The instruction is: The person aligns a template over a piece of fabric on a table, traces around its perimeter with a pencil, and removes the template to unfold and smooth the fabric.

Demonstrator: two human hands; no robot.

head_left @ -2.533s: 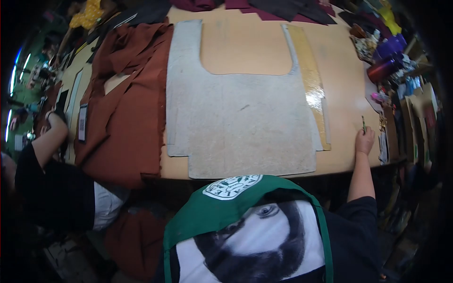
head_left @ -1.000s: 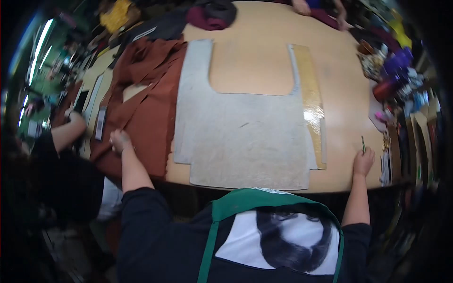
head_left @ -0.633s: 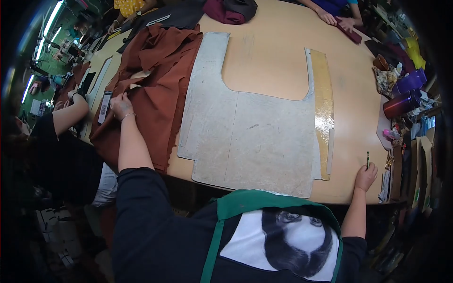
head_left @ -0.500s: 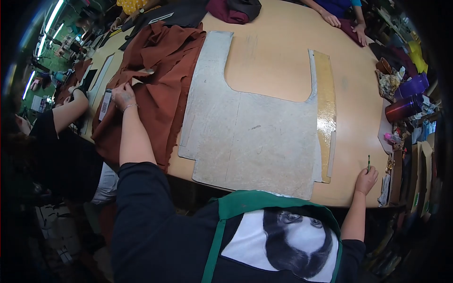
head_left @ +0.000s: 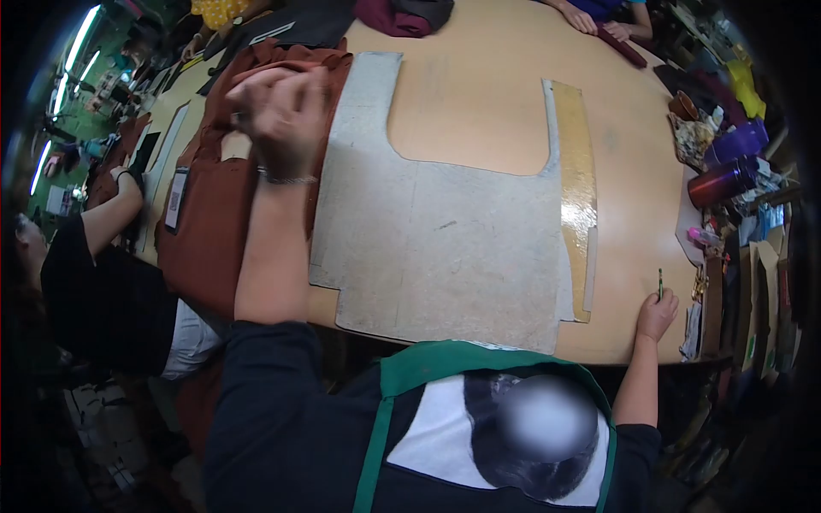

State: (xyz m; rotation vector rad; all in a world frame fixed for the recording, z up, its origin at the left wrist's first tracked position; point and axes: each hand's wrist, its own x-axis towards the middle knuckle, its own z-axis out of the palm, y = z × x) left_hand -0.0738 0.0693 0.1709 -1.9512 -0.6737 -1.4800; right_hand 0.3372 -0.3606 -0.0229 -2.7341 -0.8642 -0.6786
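Note:
My left hand (head_left: 286, 115), smeared by motion, is over the rust-brown cloth (head_left: 205, 239) left of the pattern. Its fingers are too blurred to show whether they grip the fabric. A phone-like rectangle with a pale label (head_left: 176, 201) lies on the cloth's left part. The large grey pattern piece (head_left: 445, 248), with a wide U-shaped cutout, lies flat in front of me, a yellowish strip (head_left: 576, 171) along its right side. At the table's right edge, my right hand (head_left: 657, 316) is closed around a thin dark green pencil or pen (head_left: 660, 283), held upright.
Beyond the cloth's left edge, a co-worker's arm (head_left: 115, 209) reaches over the table (head_left: 479, 111). Another person's hands (head_left: 599, 26) hold a maroon piece (head_left: 622, 47) at the far right. A metallic tumbler (head_left: 723, 181) and a purple container (head_left: 737, 144) crowd the right edge. Maroon and dark cloth (head_left: 402, 15) lies at the back.
My left hand has moved right and slightly up, and the brown cloth beneath looks smoother. My right hand still holds the pencil or pen. The far person's maroon piece now looks narrower.

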